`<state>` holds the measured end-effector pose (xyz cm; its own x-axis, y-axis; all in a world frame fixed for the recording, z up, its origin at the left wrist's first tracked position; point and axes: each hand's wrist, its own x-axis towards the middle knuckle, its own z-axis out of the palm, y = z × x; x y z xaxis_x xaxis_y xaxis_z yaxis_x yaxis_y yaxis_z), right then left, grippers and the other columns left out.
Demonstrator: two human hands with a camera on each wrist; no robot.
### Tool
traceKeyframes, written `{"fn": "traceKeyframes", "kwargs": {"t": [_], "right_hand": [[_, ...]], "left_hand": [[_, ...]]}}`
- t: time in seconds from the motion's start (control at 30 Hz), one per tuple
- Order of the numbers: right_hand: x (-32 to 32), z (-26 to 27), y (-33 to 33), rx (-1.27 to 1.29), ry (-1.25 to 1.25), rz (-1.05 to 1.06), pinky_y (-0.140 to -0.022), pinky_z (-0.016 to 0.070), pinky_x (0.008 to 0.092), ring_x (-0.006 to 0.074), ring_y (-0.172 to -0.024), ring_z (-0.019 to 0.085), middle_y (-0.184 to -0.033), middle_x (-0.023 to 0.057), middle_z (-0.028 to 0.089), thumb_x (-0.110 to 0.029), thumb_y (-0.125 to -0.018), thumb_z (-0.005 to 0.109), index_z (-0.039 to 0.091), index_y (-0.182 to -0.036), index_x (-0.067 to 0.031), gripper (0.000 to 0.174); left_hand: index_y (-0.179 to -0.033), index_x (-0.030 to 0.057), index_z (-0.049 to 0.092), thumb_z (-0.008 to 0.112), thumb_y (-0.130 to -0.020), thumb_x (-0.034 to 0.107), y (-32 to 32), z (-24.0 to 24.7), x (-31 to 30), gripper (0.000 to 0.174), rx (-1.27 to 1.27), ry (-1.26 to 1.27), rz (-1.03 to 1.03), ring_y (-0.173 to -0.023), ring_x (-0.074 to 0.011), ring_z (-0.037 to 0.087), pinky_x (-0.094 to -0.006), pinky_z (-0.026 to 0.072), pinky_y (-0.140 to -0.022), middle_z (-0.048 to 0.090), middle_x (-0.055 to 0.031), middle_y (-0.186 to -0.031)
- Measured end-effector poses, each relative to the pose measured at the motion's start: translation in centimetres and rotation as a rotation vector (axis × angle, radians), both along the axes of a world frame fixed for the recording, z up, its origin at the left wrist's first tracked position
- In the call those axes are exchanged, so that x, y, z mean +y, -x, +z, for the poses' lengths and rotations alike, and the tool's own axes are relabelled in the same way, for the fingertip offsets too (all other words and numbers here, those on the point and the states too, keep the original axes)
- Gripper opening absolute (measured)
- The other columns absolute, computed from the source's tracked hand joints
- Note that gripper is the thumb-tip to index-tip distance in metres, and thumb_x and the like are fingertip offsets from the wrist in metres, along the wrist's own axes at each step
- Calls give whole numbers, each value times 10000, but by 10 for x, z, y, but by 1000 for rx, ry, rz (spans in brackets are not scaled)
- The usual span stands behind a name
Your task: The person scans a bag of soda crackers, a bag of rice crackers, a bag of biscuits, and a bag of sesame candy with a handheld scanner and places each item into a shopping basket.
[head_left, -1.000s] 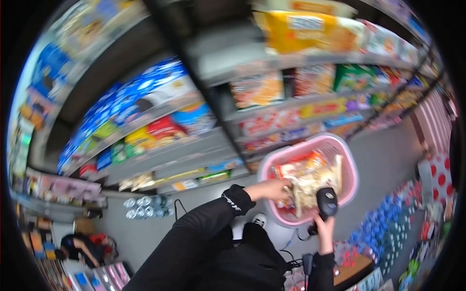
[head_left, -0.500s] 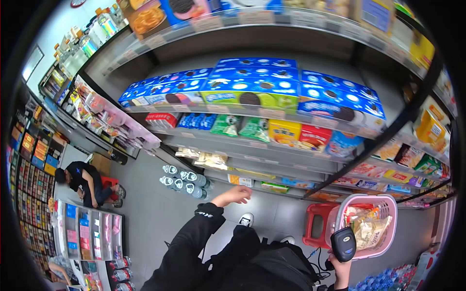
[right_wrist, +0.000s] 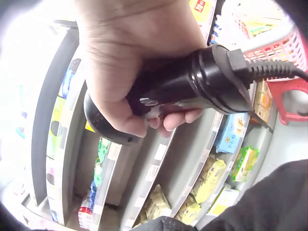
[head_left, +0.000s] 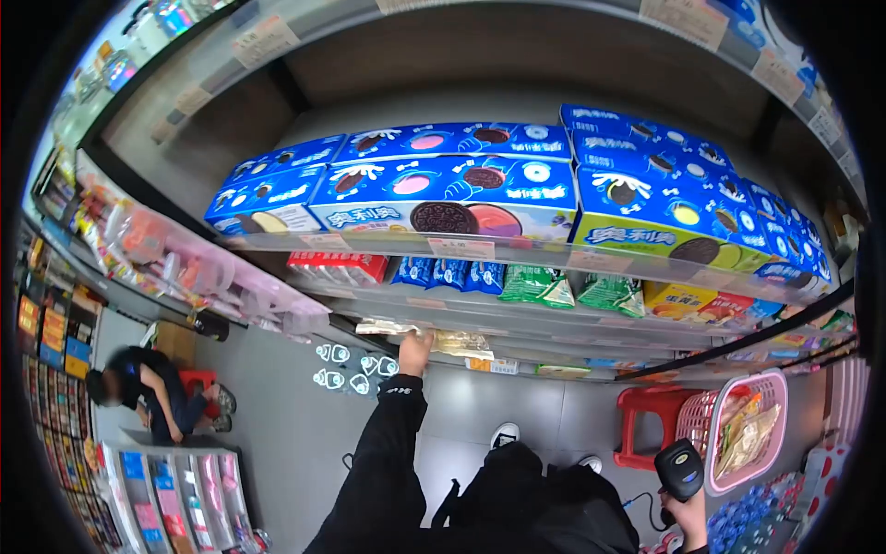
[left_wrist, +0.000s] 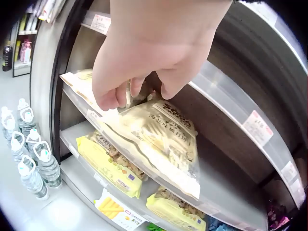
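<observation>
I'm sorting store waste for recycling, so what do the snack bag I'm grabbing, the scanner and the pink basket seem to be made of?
The snack bag: thin glossy plastic film, judging by its shine and wrinkles. The scanner: hard black plastic, smooth with a dull sheen. The basket: probably moulded pink plastic, given its open lattice walls.

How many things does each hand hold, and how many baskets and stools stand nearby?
Snack bag, pinched by left hand: 1
Black scanner, gripped by right hand: 1
Pink basket: 1
Red stool: 1
Total: 4
</observation>
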<state>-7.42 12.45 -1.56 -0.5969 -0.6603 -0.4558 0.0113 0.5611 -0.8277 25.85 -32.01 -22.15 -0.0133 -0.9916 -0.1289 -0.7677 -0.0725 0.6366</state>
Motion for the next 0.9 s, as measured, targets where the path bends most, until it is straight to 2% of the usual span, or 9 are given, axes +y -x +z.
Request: {"fn": "traceKeyframes", "kwargs": {"t": [0.17,0.27,0.4,0.47,0.5,0.53,0.6,0.73,0.9], "right_hand": [[-9,3,-13,87,-56,-16,-613,422,240,95,-650,518,-711,11,552,35,-586,586,541,-824,-21,249],[-5,3,-18,77,-44,-117,-594,421,235,94,-638,523,-696,18,558,36,-590,580,539,-811,-23,232],[-1,3,-22,123,-63,-127,-526,422,229,84,-576,517,-659,16,555,42,-592,569,540,-789,-17,208],[-6,13,-29,134,-59,-129,-523,419,228,82,-575,515,-654,14,554,39,-592,568,541,-775,-17,193],[-8,16,-31,142,-47,-124,-521,416,226,80,-573,514,-650,12,552,36,-593,567,542,-760,-17,178],[-7,17,-32,142,-47,-128,-521,416,226,80,-573,514,-650,12,552,36,-593,567,542,-760,-17,178],[-5,18,-33,157,-42,-134,-515,413,224,79,-565,512,-641,11,550,28,-595,567,543,-742,-16,155],[5,16,-29,215,-40,-69,-524,428,231,100,-587,525,-678,39,558,26,-609,552,510,-851,-16,250],[-6,32,-28,159,-27,-85,-517,421,228,90,-568,519,-659,25,553,20,-608,558,528,-796,-15,193]], "left_hand": [[-1013,-26,510,545,-722,338,-7,-64,-41,467,212,-53,-220,-920,-345,519,-389,412,-760,553,-222,-963],[-938,45,568,513,-741,233,0,-73,-53,278,143,224,-369,-871,-324,539,-360,410,-768,581,-180,-919],[-930,79,582,478,-762,223,10,-35,-66,245,178,267,-579,-832,-290,554,-350,412,-767,585,-170,-900],[-991,99,556,490,-780,216,25,7,-67,251,-482,67,-822,-812,-240,563,-337,422,-759,580,-145,-916],[-1048,85,521,543,-772,206,26,-14,-60,303,10,-522,-229,-842,-205,551,-321,427,-741,567,-98,-959],[-1048,85,521,543,-772,206,14,-33,-54,303,9,-522,-233,-842,-205,551,-321,427,-741,567,-98,-959],[-1074,57,495,601,-740,211,-8,-56,-47,383,1057,-635,-220,-875,-188,539,-308,428,-744,551,-63,-995],[-1095,33,467,627,-723,178,18,-30,-31,430,785,-788,-35,-912,-163,539,-310,442,-753,545,-63,-1025],[-1091,0,439,661,-703,93,29,-7,9,457,1047,-834,206,-841,-192,575,-308,481,-698,558,-100,-971]]}}
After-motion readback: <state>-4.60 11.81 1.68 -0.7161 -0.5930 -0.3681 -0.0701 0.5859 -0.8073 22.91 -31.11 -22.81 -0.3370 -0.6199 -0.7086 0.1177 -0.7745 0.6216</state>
